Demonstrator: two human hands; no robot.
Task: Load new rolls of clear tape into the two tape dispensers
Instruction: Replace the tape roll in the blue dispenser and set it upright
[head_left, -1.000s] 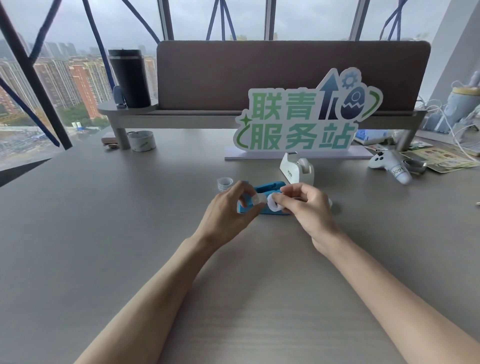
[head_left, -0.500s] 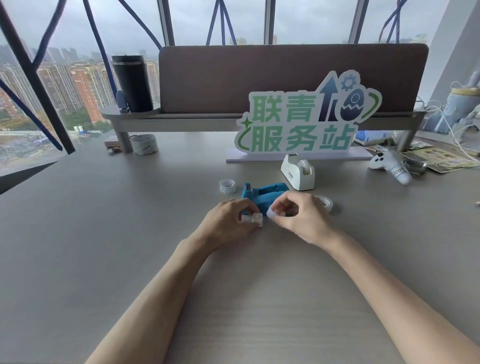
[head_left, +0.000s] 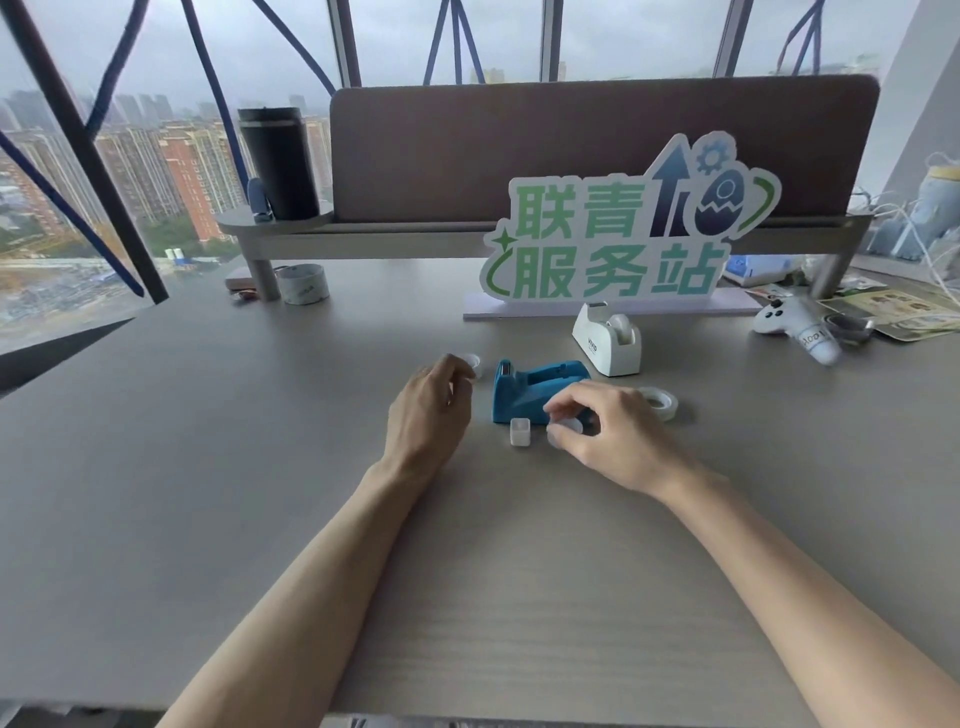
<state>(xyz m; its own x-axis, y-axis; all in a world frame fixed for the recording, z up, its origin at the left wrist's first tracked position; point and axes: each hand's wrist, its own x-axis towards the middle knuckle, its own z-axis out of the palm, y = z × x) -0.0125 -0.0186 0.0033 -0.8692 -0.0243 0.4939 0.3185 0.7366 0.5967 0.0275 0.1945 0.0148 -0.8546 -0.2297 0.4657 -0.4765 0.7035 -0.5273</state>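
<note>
Centre frame, my right hand (head_left: 613, 436) pinches a small pale round piece (head_left: 563, 432) between thumb and fingertips, low over the grey desk (head_left: 208, 467) and just in front of the blue tape dispenser (head_left: 540, 387); a small white block (head_left: 520, 432) stands on the desk just left of that piece, clear of both hands; my left hand (head_left: 431, 410) hovers left of the blue dispenser, fingers loosely curled around nothing, its fingertips partly hiding a small clear tape roll (head_left: 474, 360), and I cannot tell whether they touch it; a second clear tape roll (head_left: 657, 402) lies flat to the right of my right hand; the white tape dispenser (head_left: 608, 340) stands just behind the blue one, below the green-lettered sign (head_left: 613, 244); a black tumbler (head_left: 278, 161) stands at upper left, a white game controller (head_left: 795, 327) at right.
</note>
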